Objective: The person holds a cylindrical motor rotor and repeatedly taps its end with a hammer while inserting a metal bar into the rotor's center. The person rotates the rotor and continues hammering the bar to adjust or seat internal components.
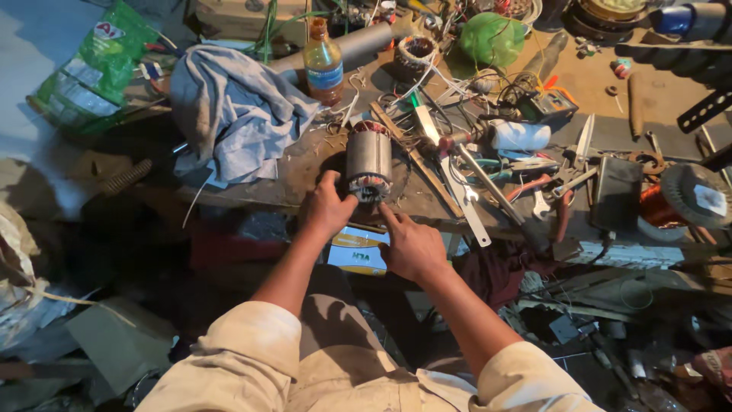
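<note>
Nearest the camera, two forearms in rolled pale sleeves are reaching forward from the person's lap toward the edge of a cluttered wooden workbench (305,172). The right hand (412,246) is hovering just below the bench edge, loosely curled and holding nothing, with its index finger stretching up and left toward the near end of the motor stator (369,160); whether the fingertip is touching cannot be told. The left hand (328,206) is lying slightly further forward, its fingers and thumb partly spread and pressing against the lower left side of the stator, bracing it rather than wrapping around it.

The stator, a grey laminated cylinder with copper windings showing at both ends, is lying on its side at the bench's front edge, directly ahead of and between the two hands, its near end pointing toward the person.

Just right of it, long flat metal strips (457,191), spanners and pliers are lying scattered. To the left a crumpled grey cloth (229,111) is spreading over the bench. Further back an amber bottle (323,65) is standing upright, and beyond it a green plastic bag (492,38) is sitting among tangled wires.
</note>
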